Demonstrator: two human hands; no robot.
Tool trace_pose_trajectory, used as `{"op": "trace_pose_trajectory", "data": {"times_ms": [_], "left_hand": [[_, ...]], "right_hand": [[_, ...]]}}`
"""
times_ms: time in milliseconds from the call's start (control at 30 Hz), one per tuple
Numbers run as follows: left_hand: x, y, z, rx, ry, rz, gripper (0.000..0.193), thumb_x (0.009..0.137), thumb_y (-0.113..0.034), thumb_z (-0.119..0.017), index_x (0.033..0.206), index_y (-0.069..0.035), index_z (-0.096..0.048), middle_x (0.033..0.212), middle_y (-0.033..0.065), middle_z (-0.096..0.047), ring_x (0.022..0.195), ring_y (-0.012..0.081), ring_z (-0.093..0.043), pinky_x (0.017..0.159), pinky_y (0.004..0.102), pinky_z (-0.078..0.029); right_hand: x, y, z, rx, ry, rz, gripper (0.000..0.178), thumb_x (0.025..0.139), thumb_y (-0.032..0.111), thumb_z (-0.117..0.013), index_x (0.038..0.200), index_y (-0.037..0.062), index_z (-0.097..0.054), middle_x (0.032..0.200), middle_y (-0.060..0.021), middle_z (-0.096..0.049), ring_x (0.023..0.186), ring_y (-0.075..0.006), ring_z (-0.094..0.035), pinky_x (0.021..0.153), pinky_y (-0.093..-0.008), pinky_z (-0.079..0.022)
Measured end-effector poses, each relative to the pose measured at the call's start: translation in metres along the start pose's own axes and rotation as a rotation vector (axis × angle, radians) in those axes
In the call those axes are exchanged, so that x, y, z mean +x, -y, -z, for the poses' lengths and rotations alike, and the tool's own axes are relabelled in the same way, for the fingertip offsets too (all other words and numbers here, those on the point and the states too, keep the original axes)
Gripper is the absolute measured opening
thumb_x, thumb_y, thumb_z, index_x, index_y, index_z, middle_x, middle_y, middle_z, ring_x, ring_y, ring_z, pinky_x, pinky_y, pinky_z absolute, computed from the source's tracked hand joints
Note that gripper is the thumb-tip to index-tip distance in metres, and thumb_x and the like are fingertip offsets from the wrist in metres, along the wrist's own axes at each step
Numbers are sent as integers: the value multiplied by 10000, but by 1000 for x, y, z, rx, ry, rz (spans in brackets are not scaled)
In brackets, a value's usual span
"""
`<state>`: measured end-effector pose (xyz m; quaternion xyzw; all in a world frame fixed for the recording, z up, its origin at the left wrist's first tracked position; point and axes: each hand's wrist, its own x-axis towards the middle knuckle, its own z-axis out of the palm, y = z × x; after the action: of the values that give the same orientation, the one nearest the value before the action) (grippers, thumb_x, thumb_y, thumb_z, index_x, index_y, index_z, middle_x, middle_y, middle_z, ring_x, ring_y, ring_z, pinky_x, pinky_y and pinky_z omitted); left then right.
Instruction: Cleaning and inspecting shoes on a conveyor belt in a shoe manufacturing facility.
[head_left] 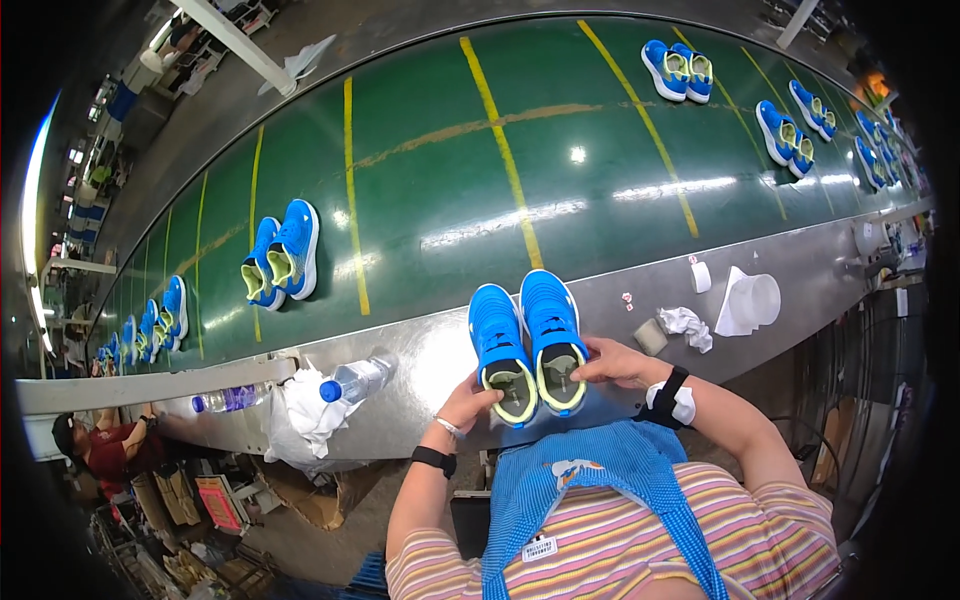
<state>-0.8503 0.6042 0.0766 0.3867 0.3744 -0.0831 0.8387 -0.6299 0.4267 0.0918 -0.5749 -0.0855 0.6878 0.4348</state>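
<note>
A pair of blue sneakers with lime-green linings lies side by side on the metal ledge in front of me, toes pointing away. My left hand [468,402] grips the heel of the left sneaker [496,335], its thumb at the collar opening. On the other side, my right hand [608,362] holds the right sneaker [550,315] by the collar, thumb inside the opening. The toes of both reach the edge of the green conveyor belt [430,220].
More blue sneaker pairs sit on the belt, one pair [283,255] to the left, another [678,72] far right. A water bottle [358,378] and crumpled white paper [312,415] lie left on the ledge [425,350]. Tissue [686,328] and a tape roll [755,300] lie right. A person [115,450] works far left.
</note>
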Motion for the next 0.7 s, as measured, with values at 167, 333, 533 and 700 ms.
{"op": "trace_pose_trajectory", "data": {"times_ms": [167, 333, 533, 700], "left_hand": [[-18, 8, -14, 142, 70, -201, 885, 639, 31, -684, 1354, -50, -169, 1218, 114, -426, 1070, 192, -479, 883, 312, -414], [-26, 22, -28, 395, -133, -477, 998, 575, -9, -733, 1353, -42, -109, 1260, 160, -350, 1129, 247, -421, 888, 357, -420], [-29, 12, -31, 910, -401, -725, 928, 565, -99, -750, 1305, -3, -198, 1204, 201, -370, 1112, 302, -415, 873, 372, -419], [-33, 13, -25, 999, -463, -792, 895, 581, -109, -745, 1296, 4, -219, 1173, 205, -392, 1098, 316, -414, 873, 365, -409]], "right_hand": [[-24, -9, 0, -158, 119, 241, 915, 596, 84, -742, 1333, 39, -202, 1236, -98, -412, 1141, -199, -396, 938, -334, -349], [-47, -3, -11, -275, -31, 398, 956, 592, 164, -744, 1339, 66, -155, 1278, -145, -347, 1193, -243, -354, 941, -381, -359], [-49, -11, -6, -491, -239, 575, 941, 635, 214, -737, 1351, 118, -134, 1302, -150, -298, 1190, -264, -354, 939, -393, -363], [-53, -10, -5, -563, -280, 643, 909, 643, 211, -743, 1341, 123, -167, 1255, -146, -351, 1164, -258, -378, 913, -374, -373]]}}
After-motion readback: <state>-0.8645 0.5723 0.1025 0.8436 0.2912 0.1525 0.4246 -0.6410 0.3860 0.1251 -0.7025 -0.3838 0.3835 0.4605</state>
